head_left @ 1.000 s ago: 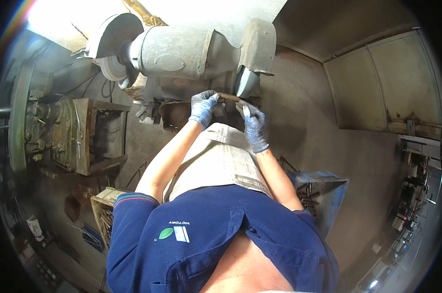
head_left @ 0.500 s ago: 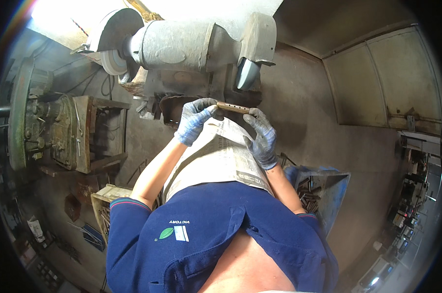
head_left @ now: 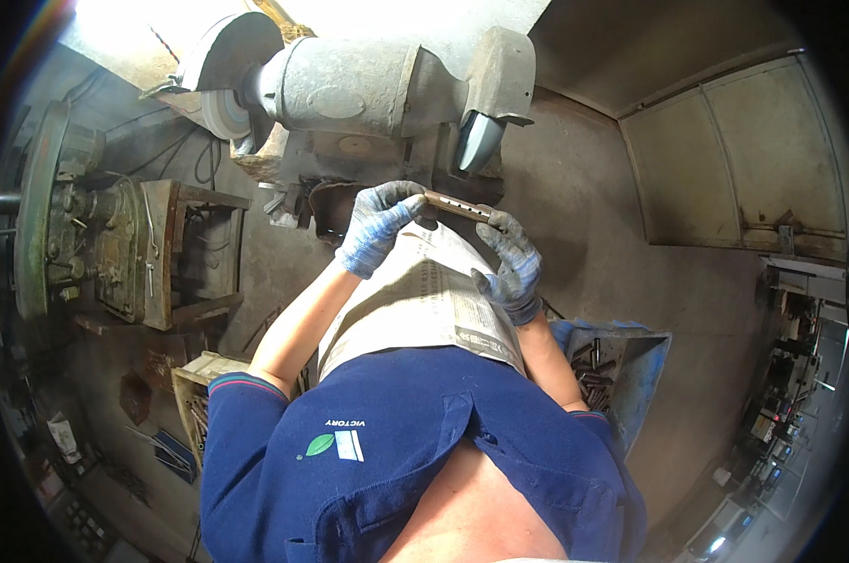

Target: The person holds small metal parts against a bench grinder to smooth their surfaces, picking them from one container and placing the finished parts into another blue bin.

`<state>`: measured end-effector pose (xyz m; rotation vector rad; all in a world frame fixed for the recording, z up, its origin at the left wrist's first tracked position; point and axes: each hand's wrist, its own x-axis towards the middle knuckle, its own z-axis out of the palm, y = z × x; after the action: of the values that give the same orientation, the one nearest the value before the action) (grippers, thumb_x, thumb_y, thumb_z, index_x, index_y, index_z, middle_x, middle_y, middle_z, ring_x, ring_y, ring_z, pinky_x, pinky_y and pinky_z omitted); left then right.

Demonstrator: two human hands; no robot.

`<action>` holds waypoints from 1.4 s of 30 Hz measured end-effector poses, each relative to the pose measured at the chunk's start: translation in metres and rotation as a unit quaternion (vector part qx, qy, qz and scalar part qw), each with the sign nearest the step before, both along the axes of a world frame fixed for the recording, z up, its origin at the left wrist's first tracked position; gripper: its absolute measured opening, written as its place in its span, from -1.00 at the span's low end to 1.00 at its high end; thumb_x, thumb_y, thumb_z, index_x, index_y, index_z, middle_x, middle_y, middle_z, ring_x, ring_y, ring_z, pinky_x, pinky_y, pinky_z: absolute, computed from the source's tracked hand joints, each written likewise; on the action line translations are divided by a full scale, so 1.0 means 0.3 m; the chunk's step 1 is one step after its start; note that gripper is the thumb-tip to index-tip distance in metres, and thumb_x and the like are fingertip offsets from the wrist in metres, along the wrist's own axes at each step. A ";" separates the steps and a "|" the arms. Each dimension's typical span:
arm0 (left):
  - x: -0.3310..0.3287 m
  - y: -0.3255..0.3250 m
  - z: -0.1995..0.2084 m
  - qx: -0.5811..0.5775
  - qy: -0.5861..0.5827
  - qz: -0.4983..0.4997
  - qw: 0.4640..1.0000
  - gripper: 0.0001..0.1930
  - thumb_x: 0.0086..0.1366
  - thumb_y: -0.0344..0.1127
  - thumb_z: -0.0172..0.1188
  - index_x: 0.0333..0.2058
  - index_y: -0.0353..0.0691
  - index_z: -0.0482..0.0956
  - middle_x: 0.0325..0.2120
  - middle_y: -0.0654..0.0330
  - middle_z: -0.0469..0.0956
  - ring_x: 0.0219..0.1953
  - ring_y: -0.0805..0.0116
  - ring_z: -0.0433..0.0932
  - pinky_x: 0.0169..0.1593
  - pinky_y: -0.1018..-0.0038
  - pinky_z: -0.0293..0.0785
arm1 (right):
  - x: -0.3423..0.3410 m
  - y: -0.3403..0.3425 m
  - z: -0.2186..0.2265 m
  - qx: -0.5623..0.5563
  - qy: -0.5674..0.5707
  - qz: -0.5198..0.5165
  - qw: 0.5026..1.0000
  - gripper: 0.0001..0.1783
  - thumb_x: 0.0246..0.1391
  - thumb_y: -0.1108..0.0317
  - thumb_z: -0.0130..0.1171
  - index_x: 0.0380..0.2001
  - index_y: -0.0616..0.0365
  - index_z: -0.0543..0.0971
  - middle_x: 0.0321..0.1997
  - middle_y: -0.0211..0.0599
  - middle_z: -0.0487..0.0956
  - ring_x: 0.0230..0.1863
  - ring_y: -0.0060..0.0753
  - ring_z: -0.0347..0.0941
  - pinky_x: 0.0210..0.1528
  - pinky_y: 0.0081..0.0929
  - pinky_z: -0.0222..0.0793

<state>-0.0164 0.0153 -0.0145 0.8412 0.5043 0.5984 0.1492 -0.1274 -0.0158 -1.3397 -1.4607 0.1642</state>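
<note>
A slim brown metal bar with a row of small holes is held up in front of me, tilted slightly down to the right. My left hand, in a blue-grey work glove, pinches its left end. At its right end are the fingertips of my gloved right hand, closed on it, while another digit sticks out apart lower down. Beyond the bar stands a bench grinder, with a pale wheel on its left and a guarded wheel on its right. Neither hand touches the grinder.
Newspaper covers my lap. Bins of metal pieces flank me: a blue-edged one at right and a pale one at left. A green-grey machine stands farther left. Metal panels stand at the far right.
The bar and both hands have shifted slightly right. The right hand has turned a little, its fingers more spread, and the bar's holes show brighter.
</note>
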 end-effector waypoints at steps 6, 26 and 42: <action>0.000 0.003 -0.019 -0.004 -0.016 -0.003 1.000 -0.80 0.19 -0.40 0.18 -0.24 -0.38 0.48 -0.41 0.12 0.56 -0.39 0.37 0.59 -0.23 0.45 0.56 | 0.007 0.005 -0.010 0.016 0.019 0.026 0.999 -0.42 -0.08 -0.03 0.27 -0.13 0.24 0.56 -0.02 -0.12 0.47 0.05 -0.10 0.42 0.11 -0.26 0.31; 0.079 0.040 -0.142 0.014 0.059 0.009 0.998 -0.87 0.22 -0.44 0.13 -0.30 -0.40 0.52 -0.45 0.12 0.57 -0.47 0.41 0.57 -0.33 0.47 0.58 | 0.070 0.034 -0.141 -0.103 0.112 -0.028 0.988 -0.76 0.12 0.52 0.00 -0.15 0.35 0.53 0.04 -0.12 0.43 0.00 -0.32 0.41 0.08 -0.45 0.33; 0.276 0.099 -0.267 -0.034 0.151 0.035 0.987 -0.91 0.21 -0.44 0.12 -0.37 -0.33 0.55 -0.53 0.15 0.57 -0.55 0.37 0.55 -0.50 0.46 0.55 | 0.170 0.108 -0.312 -0.101 0.463 -0.011 0.880 -0.70 0.17 0.34 0.04 -0.18 0.41 0.51 -0.16 -0.06 0.54 -0.08 -0.17 0.48 0.08 -0.20 0.39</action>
<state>0.0665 0.0451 -0.0945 0.8566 0.8281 0.5162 0.2002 -0.0950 -0.1093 -1.1689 -0.6139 0.8414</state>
